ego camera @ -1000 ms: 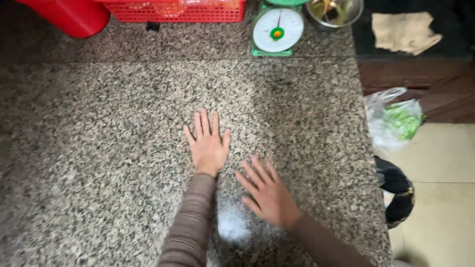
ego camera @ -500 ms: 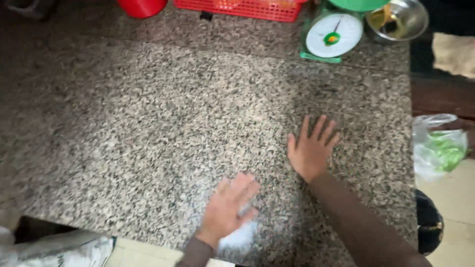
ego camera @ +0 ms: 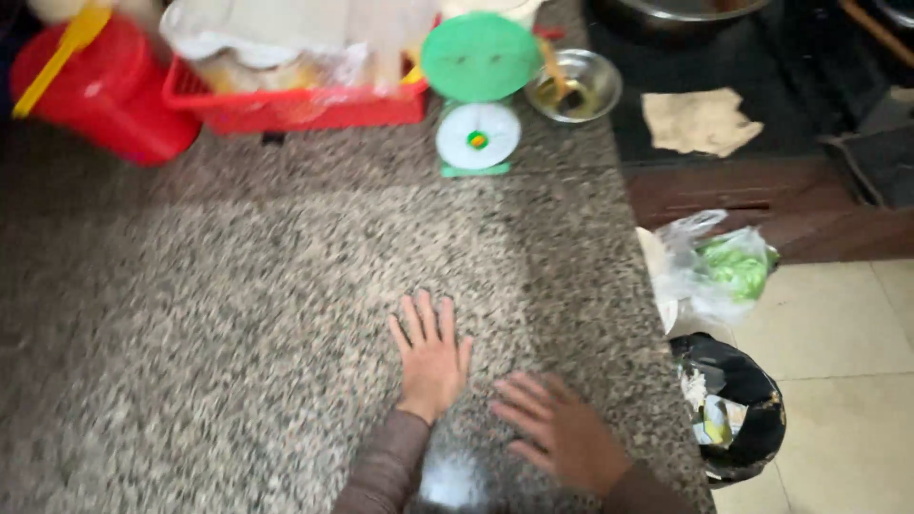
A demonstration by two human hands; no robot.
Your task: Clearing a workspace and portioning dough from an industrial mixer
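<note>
Both palms flat on granite worktop (ego camera: pixel 238 286), smoothing white powder (ego camera: pixel 449 476): left hand (ego camera: pixel 431 354) & right hand (ego camera: pixel 562 433) released, holding nothing; scale (ego camera: pixel 478 95) at 12 o'clock.

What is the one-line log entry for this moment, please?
left hand: flat on counter | right hand: flat on counter | white powder: beside both hands | scale: behind, untouched

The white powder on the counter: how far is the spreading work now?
Done: a hazy white film already covers the granite counter around the hands. In hand: the left hand and right hand lie flat, palms down, on it. Left: a dense white powder patch at the near edge is not yet spread.
</note>
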